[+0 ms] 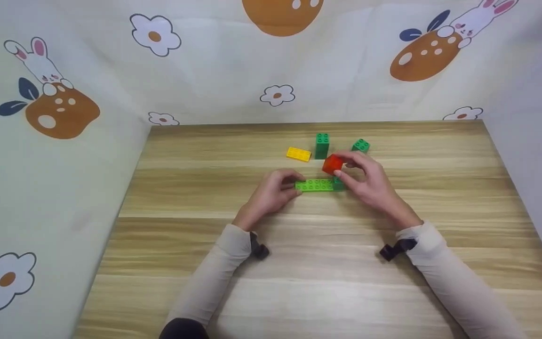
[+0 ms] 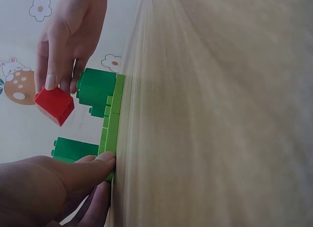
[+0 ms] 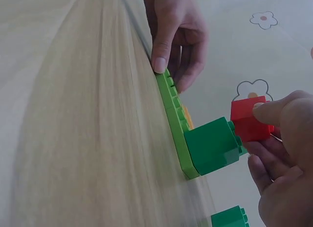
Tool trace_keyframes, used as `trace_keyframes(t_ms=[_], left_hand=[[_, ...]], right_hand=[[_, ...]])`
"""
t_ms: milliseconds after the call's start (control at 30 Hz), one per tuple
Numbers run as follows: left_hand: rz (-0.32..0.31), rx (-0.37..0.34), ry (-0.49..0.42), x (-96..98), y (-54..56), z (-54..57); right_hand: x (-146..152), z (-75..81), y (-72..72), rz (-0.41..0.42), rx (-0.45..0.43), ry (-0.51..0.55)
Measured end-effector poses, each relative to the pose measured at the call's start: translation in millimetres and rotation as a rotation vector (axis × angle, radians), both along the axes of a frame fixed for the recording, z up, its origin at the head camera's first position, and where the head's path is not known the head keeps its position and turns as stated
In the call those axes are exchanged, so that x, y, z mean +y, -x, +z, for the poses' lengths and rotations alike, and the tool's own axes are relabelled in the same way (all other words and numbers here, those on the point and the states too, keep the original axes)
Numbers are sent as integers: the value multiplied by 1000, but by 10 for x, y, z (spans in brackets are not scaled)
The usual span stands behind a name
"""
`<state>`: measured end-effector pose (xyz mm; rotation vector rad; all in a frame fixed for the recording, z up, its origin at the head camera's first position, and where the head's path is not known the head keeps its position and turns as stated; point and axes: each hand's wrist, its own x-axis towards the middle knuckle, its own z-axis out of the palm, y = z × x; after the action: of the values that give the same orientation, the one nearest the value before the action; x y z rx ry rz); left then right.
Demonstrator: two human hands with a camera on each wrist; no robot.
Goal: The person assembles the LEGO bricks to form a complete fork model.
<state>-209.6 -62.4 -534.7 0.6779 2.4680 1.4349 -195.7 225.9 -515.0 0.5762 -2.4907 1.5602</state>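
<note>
My left hand (image 1: 271, 192) pinches the left end of a light green, low building-block strip (image 1: 314, 185), which lies flat on the table and shows a seam across it. On the strip's right end stands a dark green block (image 3: 212, 146). Between thumb and fingers, my right hand (image 1: 370, 181) holds a red block (image 1: 331, 165), tilted, above the strip's right part. In the right wrist view the red block (image 3: 249, 118) overlaps the studs of the dark green block. The left wrist view shows the left thumb (image 2: 105, 157) against the strip's edge.
Behind the strip, a yellow flat block (image 1: 298, 154) lies on the wooden table (image 1: 299, 263). Beside it stands a tall green block stack (image 1: 322, 148). Another green block (image 1: 360, 145) is farther right, partly behind the right hand. A patterned cloth (image 1: 214, 70) closes off the table's back and sides.
</note>
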Motion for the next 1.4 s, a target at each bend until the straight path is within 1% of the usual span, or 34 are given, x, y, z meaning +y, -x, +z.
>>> trace_keyframes(t_ms=[267,433,600,833,1033,1233,1400], left_hand=[[8,9,23,4,0,3],[12,8,27,8,-1,13],[17,0,27,12,-4,17],[17,-5,19,10,-1,10],[5,5,8,11,1,5],[9,-16,-1,13,1,9],[7,-26,-9,20,5,9]], right_hand=[[-44,-59,-31,64,-20,-38],[-72,-77,-43,79,-20,-64],[-74,-88,-43,98,-41,-80],[-73,-132,-35,135,-66,-136],[-75,-148,-28,137,-97,-168],[-88,-131,-9,132,-106,-194],[-89,-87,24,145,-118,-225]])
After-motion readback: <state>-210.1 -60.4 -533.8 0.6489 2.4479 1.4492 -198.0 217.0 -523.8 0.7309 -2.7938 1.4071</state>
